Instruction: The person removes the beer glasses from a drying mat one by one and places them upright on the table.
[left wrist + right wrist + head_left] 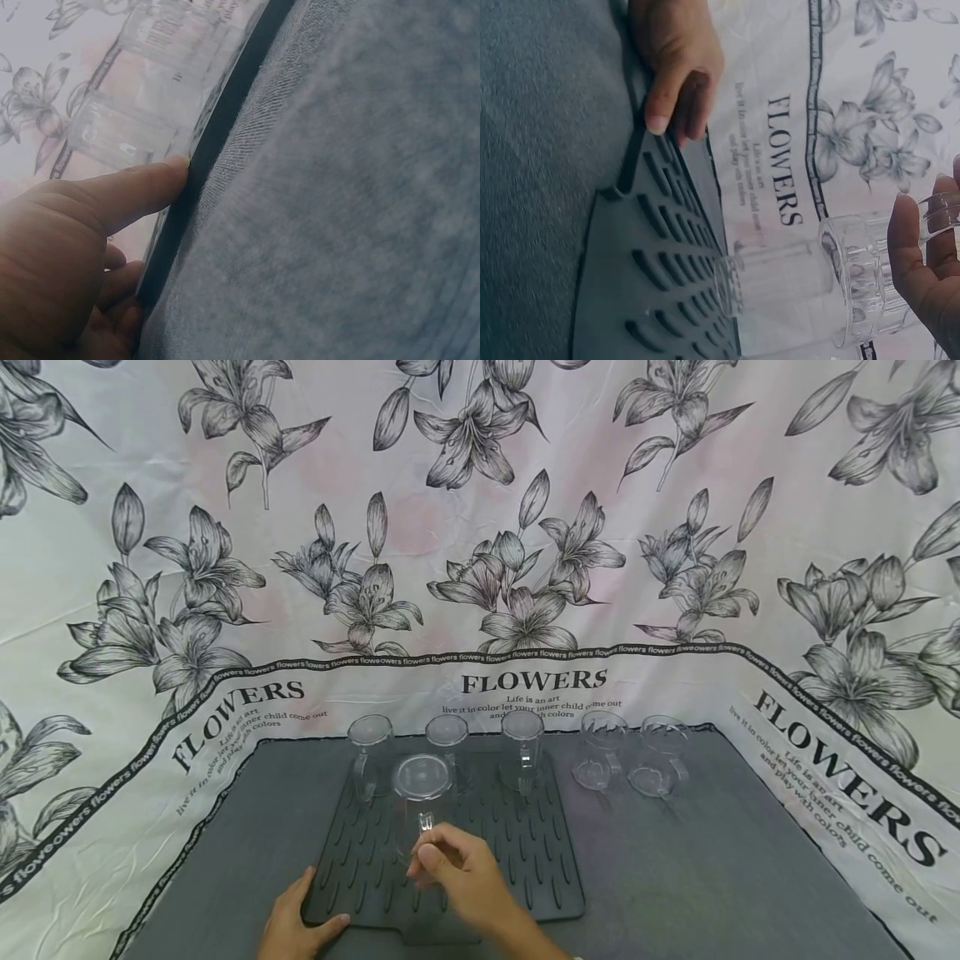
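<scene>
My right hand (468, 872) pinches the handle of a clear glass mug (422, 777), base up, over the left half of a dark ridged drying mat (450, 893). In the right wrist view the held mug (855, 277) has its rim towards the mat, apart from it. At the mat's near left corner, my left hand (296, 922) holds the edge between thumb and fingers; the left wrist view shows the thumb (142, 193) on that edge. Three more mugs, a left one (371, 756), a middle one (447, 735) and a right one (522, 747), stand base up along the mat's far side.
To the right of the mat, two clear glass mugs, one nearer (600, 752) and one farther right (660, 756), stand on the grey tabletop (712, 860). A flower-printed cloth (525, 610) hangs behind and at both sides.
</scene>
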A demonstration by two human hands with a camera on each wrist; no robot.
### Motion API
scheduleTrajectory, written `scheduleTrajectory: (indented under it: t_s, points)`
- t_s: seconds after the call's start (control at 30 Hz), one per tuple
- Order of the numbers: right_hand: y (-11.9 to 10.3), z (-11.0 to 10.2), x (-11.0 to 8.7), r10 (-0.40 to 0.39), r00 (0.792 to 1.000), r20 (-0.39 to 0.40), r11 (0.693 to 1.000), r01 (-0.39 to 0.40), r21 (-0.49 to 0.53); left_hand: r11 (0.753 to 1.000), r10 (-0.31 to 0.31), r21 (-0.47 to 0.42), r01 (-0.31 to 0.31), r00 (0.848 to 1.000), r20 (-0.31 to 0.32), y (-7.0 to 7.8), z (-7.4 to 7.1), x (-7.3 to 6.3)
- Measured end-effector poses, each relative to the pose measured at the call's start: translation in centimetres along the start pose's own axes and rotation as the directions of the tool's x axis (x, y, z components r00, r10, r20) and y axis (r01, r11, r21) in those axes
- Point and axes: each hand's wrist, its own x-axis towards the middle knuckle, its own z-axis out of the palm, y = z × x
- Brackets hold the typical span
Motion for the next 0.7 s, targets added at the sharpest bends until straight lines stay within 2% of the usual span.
scheduleTrajectory:
  t_s: [0.23,0.37,0.57,0.7]
  points:
    - [-0.3,-1.4,-0.4,-0.087,0.996,-0.035,0.995,0.085,-0.046,1.0,0.012,-0.01,-0.012,1.0,0.01,-0.2,0.0,0.2]
    - [-0.7,-2.0,-0.7,-0.104,0.993,-0.063,0.993,0.101,-0.062,1.0,0.016,-0.018,-0.016,1.0,0.014,-0.3,-0.1,0.1]
    - [-1.6,-3.2,-0.9,-0.129,0.986,-0.108,0.989,0.12,-0.086,1.0,-0.015,-0.027,0.016,1.0,0.026,-0.2,-0.2,0.0]
    - [-2.4,-4.2,-1.0,-0.181,0.974,-0.137,0.977,0.163,-0.136,0.999,-0.02,-0.03,0.02,1.0,0.021,0.0,-0.2,0.1]
